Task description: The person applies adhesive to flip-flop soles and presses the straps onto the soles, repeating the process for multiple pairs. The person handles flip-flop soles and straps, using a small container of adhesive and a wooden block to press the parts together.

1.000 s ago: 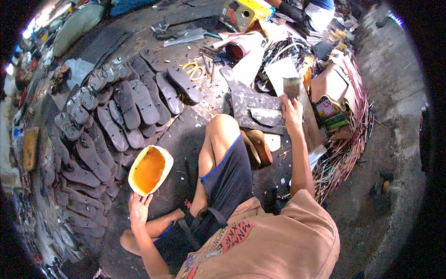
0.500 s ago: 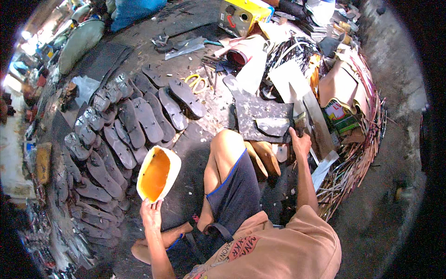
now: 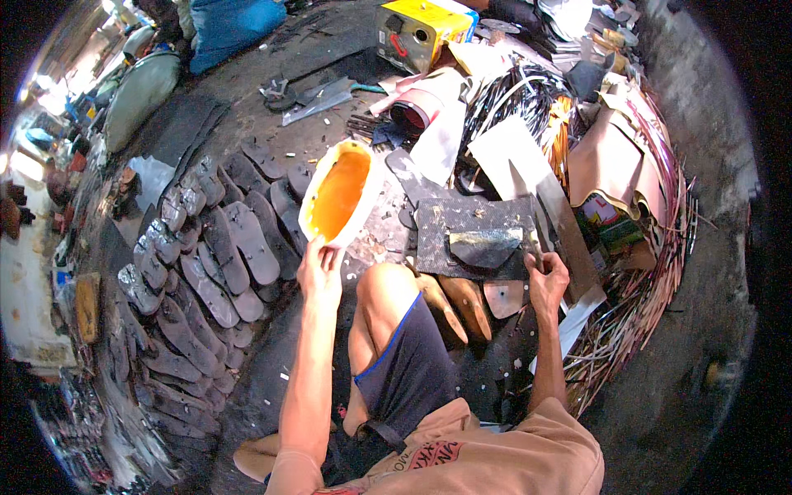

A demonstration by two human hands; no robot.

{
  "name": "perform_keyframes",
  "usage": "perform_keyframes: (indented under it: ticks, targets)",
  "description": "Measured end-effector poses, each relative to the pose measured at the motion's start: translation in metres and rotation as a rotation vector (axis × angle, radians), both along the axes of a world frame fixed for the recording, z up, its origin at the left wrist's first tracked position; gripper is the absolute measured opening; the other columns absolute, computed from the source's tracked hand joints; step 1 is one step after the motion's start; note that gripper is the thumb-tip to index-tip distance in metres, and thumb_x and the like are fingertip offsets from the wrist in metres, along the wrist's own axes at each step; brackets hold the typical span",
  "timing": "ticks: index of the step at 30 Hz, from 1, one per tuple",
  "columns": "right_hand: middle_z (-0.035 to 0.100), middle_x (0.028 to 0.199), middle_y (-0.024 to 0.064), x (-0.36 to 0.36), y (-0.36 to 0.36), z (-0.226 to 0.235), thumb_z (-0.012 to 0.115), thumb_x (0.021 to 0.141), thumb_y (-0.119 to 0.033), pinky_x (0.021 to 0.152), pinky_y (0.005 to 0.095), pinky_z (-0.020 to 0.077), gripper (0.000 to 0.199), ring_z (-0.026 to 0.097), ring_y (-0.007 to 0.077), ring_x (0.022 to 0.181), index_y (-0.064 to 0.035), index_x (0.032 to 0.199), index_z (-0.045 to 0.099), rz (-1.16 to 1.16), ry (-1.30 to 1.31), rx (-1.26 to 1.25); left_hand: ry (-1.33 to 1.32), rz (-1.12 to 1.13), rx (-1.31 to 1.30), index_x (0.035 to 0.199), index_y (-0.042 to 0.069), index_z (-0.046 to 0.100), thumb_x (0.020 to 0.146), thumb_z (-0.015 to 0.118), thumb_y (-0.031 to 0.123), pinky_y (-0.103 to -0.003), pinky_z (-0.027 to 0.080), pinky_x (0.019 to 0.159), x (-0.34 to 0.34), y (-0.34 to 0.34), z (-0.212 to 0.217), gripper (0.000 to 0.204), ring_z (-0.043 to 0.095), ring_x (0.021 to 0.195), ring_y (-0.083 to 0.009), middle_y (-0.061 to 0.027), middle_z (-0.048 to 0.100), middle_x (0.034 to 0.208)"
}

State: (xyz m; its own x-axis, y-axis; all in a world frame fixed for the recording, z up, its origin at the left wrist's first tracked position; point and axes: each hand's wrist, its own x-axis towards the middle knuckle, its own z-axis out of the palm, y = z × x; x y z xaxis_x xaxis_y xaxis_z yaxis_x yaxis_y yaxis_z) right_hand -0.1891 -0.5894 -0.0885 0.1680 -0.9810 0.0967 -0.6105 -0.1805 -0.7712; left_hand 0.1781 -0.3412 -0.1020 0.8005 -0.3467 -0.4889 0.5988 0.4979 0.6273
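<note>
My left hand (image 3: 320,268) grips the lower rim of a white plastic tub (image 3: 372,186), tilted so its orange, glue-like liquid (image 3: 341,188) shows. In my right hand (image 3: 548,279) is a small brush (image 3: 533,244), pinched by its handle; it is partly hidden by the fingers. The brush is beside the right edge of a dark textured sheet (image 3: 433,257). On that sheet lies a dark, half-round cut piece (image 3: 485,249) with a pale strip along its top. Two brown wooden foot forms (image 3: 467,305) stick out below the sheet, near my knee.
Rows of dark sandal soles (image 3: 247,239) cover the floor at left. At right lie long thin strips (image 3: 606,351) and a tan folded sheet (image 3: 615,165). A yellow-topped metal can (image 3: 412,37) stands at the back, and a blue sack (image 3: 231,33) at the far left.
My left hand has carried the tub up and right, over where the yellow scissors were visible. My right hand has shifted slightly down and right with the brush.
</note>
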Motion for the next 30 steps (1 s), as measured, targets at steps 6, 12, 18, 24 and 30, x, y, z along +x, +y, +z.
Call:
perform_keyframes:
  ticks: [6, 12, 18, 24, 30]
  targets:
    - [0.072, 0.096, 0.0071, -0.004, -0.014, -0.031, 0.088, 0.086, -0.020, 0.078, 0.0352, 0.0527, 0.031, 0.064, 0.0163, 0.083, 0.0009, 0.100, 0.069, -0.053, -0.189, 0.135, 0.021, 0.007, 0.048, 0.121, 0.000, 0.068, 0.091, 0.081, 0.017, -0.035, 0.060, 0.095, 0.028, -0.087, -0.026, 0.036, 0.067, 0.108, -0.0194, -0.0087, 0.069, 0.116]
    - [0.072, 0.102, 0.0089, 0.005, -0.024, -0.025, 0.090, 0.085, -0.021, 0.084, 0.0330, 0.0539, 0.042, 0.068, 0.0190, 0.088, 0.0030, 0.112, 0.069, 0.043, -0.686, 0.678, 0.063, 0.064, 0.070, 0.121, -0.002, 0.068, 0.089, 0.083, 0.017, -0.038, 0.060, 0.097, 0.046, -0.143, -0.046, 0.040, 0.068, 0.110, -0.0212, -0.0091, 0.069, 0.118]
    - [0.071, 0.098, -0.0014, 0.014, 0.011, -0.002, 0.077, 0.097, -0.008, 0.085, 0.0281, 0.0508, 0.021, 0.063, 0.0131, 0.091, 0.0008, 0.116, 0.072, 0.049, -0.244, -0.161, 0.045, 0.037, 0.054, 0.128, -0.002, 0.067, 0.093, 0.083, 0.022, -0.042, 0.056, 0.106, 0.046, -0.143, -0.058, 0.045, 0.063, 0.120, -0.0240, -0.0103, 0.067, 0.125]
    - [0.069, 0.094, 0.0003, 0.021, 0.002, 0.025, 0.075, 0.103, -0.018, 0.080, 0.0299, 0.0484, 0.025, 0.059, 0.0115, 0.087, 0.0030, 0.115, 0.070, -0.045, -0.351, -0.136, -0.028, -0.195, 0.132, 0.156, -0.004, 0.042, 0.099, 0.077, 0.030, -0.049, 0.042, 0.124, 0.036, -0.099, -0.040, 0.075, 0.044, 0.151, -0.0357, -0.0233, 0.042, 0.162]
    - [0.074, 0.118, 0.0099, 0.023, -0.043, 0.069, 0.075, 0.099, -0.012, 0.084, 0.0365, 0.0596, 0.032, 0.074, 0.0197, 0.097, 0.0003, 0.128, 0.069, -0.142, -0.885, 0.283, -0.161, -0.389, 0.144, 0.150, -0.003, 0.048, 0.106, 0.062, 0.018, -0.051, 0.047, 0.120, 0.013, -0.052, 0.013, 0.050, 0.054, 0.142, -0.0339, -0.0218, 0.056, 0.149]
